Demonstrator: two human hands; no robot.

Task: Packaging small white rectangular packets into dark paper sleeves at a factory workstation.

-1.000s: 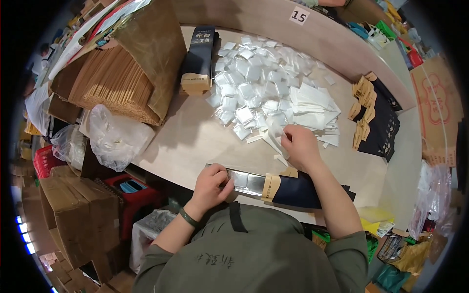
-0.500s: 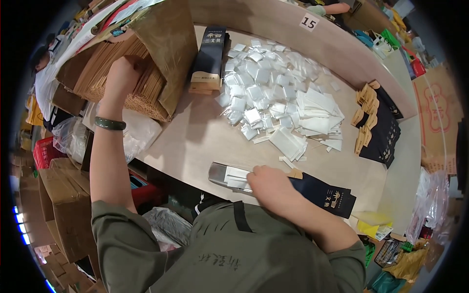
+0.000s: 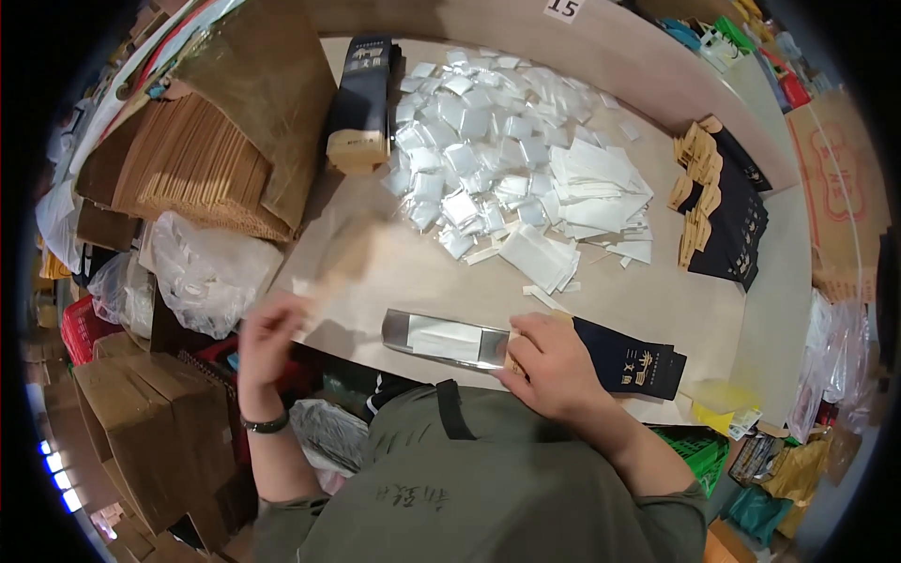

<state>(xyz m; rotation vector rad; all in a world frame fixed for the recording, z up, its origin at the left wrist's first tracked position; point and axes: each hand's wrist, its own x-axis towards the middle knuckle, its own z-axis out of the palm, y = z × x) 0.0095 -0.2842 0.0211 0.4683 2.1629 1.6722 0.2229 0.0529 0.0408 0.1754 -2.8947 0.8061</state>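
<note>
My left hand (image 3: 274, 333) is at the table's near left edge. Its fingers are closed on a brown flat piece (image 3: 352, 258), too smeared by motion to name more exactly. My right hand (image 3: 554, 366) grips the kraft-coloured mouth of a black paper sleeve (image 3: 638, 357) lying along the near edge. Against that mouth rests the end of an open metal trough (image 3: 398, 328). White paper packets (image 3: 446, 338) lie in the trough, and its right end is partly hidden by my fingers.
Clear-wrapped white packets (image 3: 460, 155) and flat white paper packets (image 3: 605, 188) lie mid-table. Black sleeves stand stacked at the back left (image 3: 361, 94) and right (image 3: 723, 206). At the left, an open carton (image 3: 249, 84) holds tightly packed brown pieces (image 3: 188, 169), beside a clear plastic bag (image 3: 202, 272).
My left hand has come out of the carton toward me, bringing a brown piece. My right hand has shifted slightly right along the trough, exposing more of its packets.
</note>
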